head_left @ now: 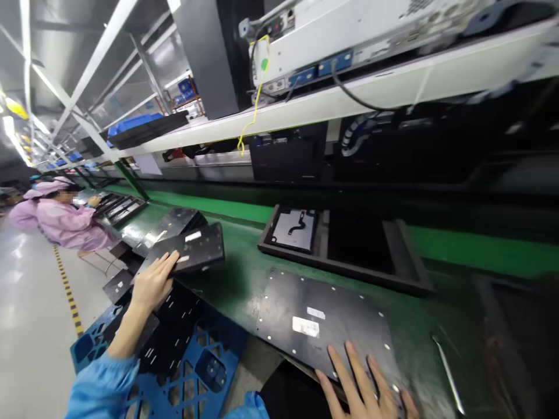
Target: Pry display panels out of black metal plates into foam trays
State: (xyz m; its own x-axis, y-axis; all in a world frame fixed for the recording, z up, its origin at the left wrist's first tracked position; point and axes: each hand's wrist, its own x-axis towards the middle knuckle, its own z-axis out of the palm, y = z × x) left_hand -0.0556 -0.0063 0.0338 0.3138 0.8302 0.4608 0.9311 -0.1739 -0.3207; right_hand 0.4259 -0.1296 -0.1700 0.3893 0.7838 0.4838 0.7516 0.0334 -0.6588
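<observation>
Left hand (151, 286) holding black panel (207, 244) at edge, likely for control; right hand (364, 396) spread wide, probably steadying plate (334, 294).

Legible text: none
Flat panel (345, 317): two white stickers (305, 327), print too small to read
Tilted unit (205, 247): pale labels (193, 236), illegible
Shelf equipment (305, 52): green-dot tag (257, 75), lettering can't be made out

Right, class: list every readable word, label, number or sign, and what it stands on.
No text can be read with certainty.
White labels on the black panel by the right hand: too small.
Pale labels on the dark unit at the left hand: too blurred.
Green-dotted tag on the white equipment: letters unclear.
</observation>
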